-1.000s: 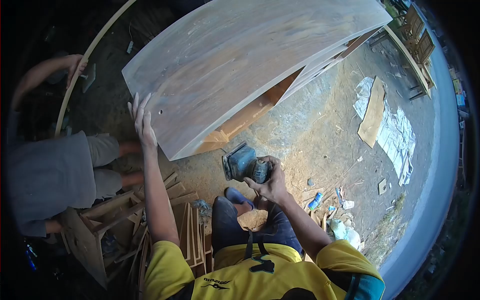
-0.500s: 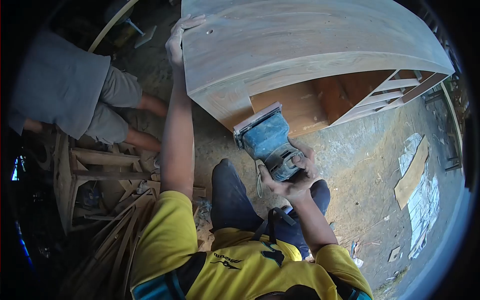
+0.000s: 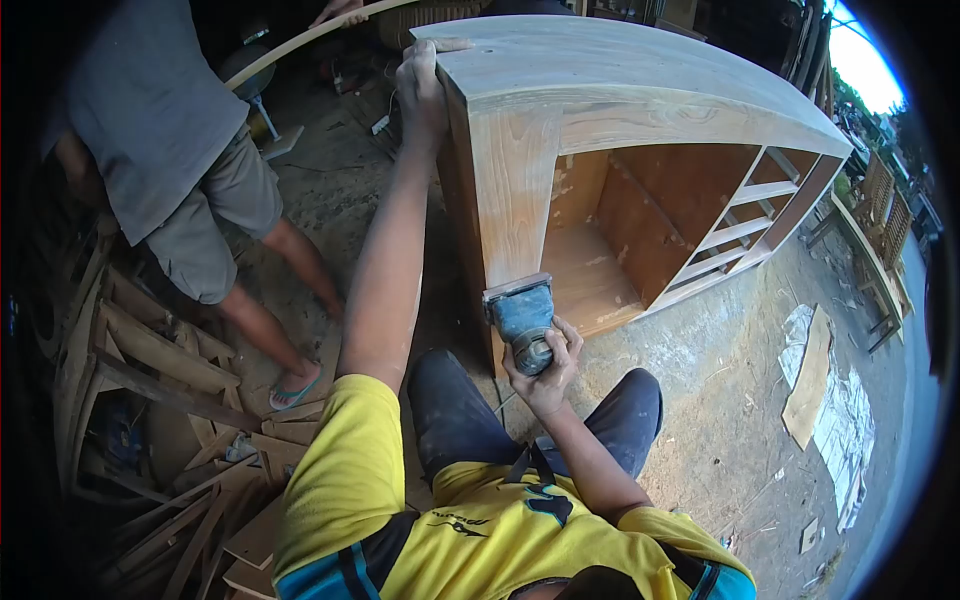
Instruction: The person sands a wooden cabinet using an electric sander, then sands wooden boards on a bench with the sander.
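A wooden cabinet (image 3: 515,190) with a pale, dusty top and a reddish-brown interior stands before me. My left hand (image 3: 422,80) grips its top left corner, with one finger stretched along the upper surface. Low at the cabinet's front left post is a blue electric sander (image 3: 524,312), its flat pad facing the post. My right hand (image 3: 545,370) is wrapped round the sander's body from below. Whether the pad touches the wood, I cannot tell for certain.
At the left stands another person (image 3: 160,130) in a grey shirt and shorts. Below them lie a wooden frame (image 3: 160,350) and piled offcuts (image 3: 200,510). A brown board (image 3: 808,380) rests on a pale sheet (image 3: 845,440) at the right. A slatted wooden piece (image 3: 885,230) stands farther back.
The sander has gone from being held tilted in front of the opening to the cabinet's front left post. My view has tipped up, and the other person stands more upright. My left hand stays at the corner.
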A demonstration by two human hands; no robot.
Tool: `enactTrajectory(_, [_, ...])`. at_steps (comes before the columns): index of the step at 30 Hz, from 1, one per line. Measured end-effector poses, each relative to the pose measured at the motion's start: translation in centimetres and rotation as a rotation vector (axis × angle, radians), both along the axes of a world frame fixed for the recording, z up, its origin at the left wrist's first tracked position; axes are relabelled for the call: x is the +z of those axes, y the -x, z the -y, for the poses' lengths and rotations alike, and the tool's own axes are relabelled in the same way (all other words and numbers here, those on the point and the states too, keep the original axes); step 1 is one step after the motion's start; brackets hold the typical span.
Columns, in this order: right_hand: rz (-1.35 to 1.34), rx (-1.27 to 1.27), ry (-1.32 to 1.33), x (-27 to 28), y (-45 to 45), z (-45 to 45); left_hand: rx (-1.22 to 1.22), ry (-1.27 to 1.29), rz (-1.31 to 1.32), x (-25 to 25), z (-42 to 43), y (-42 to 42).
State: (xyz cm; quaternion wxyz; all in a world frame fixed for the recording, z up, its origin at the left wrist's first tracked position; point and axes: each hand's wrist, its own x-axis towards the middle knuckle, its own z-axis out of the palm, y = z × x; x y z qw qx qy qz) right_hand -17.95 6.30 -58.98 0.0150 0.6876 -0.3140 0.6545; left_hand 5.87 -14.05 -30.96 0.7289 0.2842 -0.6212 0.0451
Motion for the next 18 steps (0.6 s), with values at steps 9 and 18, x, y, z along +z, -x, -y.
enactTrajectory(9, [0.042, -0.008, 0.231, 17.8, -0.4, 1.9, 0.064, 0.061, 0.053, 0.1, 0.2, 0.0])
enactTrajectory(18, [0.094, -0.080, 0.182, 19.8, 1.3, 3.4, -0.158, -0.003, 0.156, 0.9, -0.4, 0.1])
